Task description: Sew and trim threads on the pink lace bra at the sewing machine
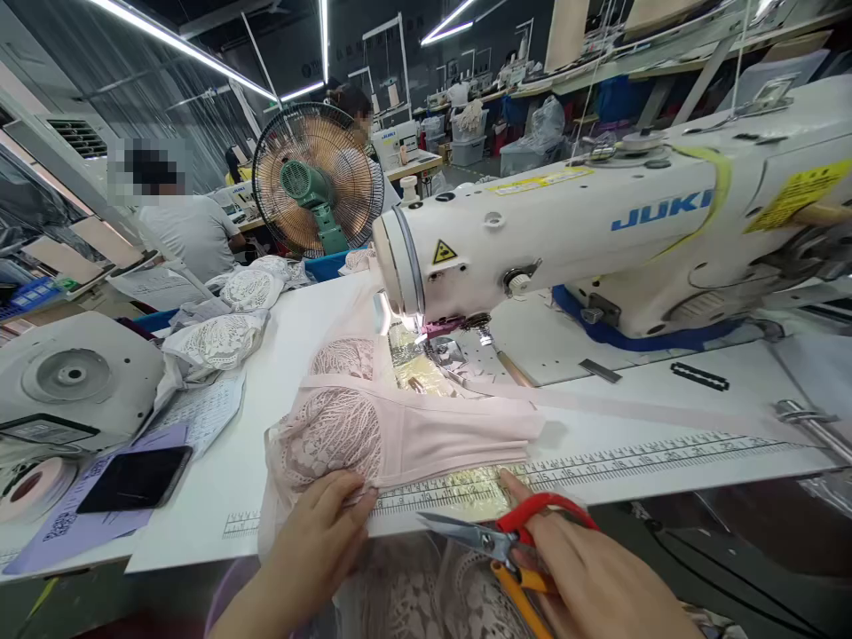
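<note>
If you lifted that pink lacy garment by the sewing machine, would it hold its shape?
Probably flops: the pink garment lies in soft folds, hanging over the table edge. Likely light, being thin lace. May slide; the left hand pins it.

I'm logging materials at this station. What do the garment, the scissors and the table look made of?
The garment: soft pink fabric, matte, with openwork lace cups, probably synthetic. The scissors: bright metal blades, by their shine; glossy red and orange loops, likely plastic. The table: smooth white top, perhaps laminate; the look leaves it open.
</note>
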Action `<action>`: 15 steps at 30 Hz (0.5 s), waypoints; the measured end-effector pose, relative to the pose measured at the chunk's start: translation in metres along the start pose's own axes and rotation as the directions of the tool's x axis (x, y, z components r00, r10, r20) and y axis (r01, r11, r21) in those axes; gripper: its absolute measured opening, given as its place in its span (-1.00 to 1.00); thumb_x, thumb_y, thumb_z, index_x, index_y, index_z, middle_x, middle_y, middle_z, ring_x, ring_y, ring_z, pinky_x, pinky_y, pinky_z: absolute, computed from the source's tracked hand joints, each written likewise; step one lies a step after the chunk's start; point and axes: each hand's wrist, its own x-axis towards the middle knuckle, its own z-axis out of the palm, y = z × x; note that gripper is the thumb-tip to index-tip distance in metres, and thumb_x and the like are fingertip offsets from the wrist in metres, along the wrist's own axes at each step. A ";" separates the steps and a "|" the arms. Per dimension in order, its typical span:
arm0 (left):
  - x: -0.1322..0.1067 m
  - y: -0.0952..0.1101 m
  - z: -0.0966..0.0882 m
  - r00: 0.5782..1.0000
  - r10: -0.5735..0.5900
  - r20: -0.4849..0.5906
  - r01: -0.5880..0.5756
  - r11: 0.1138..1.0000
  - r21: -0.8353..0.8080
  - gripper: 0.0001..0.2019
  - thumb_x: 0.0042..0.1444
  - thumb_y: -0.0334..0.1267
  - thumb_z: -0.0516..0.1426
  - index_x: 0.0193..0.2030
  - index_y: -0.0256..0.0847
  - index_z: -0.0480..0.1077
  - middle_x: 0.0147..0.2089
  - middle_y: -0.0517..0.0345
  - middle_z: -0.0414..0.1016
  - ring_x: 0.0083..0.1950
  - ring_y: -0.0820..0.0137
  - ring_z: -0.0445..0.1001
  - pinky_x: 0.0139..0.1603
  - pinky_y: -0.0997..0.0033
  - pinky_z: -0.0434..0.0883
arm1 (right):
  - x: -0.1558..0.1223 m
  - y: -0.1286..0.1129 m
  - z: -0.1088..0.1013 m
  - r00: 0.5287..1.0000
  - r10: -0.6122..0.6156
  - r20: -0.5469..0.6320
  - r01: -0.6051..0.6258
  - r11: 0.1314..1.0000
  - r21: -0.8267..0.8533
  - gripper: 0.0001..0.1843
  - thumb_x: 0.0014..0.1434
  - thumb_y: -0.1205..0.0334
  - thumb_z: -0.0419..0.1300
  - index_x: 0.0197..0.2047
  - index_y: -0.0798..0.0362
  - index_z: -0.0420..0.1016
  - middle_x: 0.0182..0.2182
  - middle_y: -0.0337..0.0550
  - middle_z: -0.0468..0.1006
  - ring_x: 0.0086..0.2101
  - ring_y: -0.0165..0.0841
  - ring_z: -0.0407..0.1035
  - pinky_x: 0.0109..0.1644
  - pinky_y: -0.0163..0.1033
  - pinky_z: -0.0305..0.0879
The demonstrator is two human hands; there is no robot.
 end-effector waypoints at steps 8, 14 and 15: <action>0.001 0.001 -0.002 1.000 -0.010 0.019 0.010 1.000 -0.019 -0.71 0.26 -0.41 -0.01 0.06 -0.28 0.41 -0.02 -0.15 0.46 0.03 0.18 0.46 -0.03 0.18 0.54 | 0.007 0.050 -0.015 0.988 0.101 -0.113 -0.105 0.994 -0.033 -0.76 0.28 0.28 -0.06 -0.43 -0.06 0.24 -0.57 -0.20 0.48 -0.58 -0.33 0.40 -0.59 -0.32 0.27; 0.002 0.005 -0.003 1.000 -0.021 0.010 0.021 0.998 -0.054 -0.73 0.26 -0.42 -0.01 0.04 -0.30 0.41 -0.05 -0.15 0.47 0.00 0.20 0.46 -0.03 0.16 0.55 | 0.014 0.056 -0.020 0.967 -0.253 -0.022 0.248 0.959 -0.139 -0.72 0.20 0.43 -0.08 -0.10 0.01 0.35 -0.13 -0.04 0.62 -0.33 -0.33 0.53 -0.29 -0.30 0.46; 0.002 0.005 -0.003 1.000 -0.026 0.009 0.027 0.998 -0.056 -0.73 0.26 -0.42 0.00 0.04 -0.30 0.40 -0.05 -0.15 0.47 0.00 0.19 0.46 -0.03 0.15 0.55 | 0.013 0.056 -0.019 0.964 -0.265 -0.018 0.259 0.953 -0.158 -0.69 0.18 0.46 -0.09 -0.11 0.02 0.35 -0.09 -0.01 0.60 -0.33 -0.32 0.53 -0.28 -0.28 0.46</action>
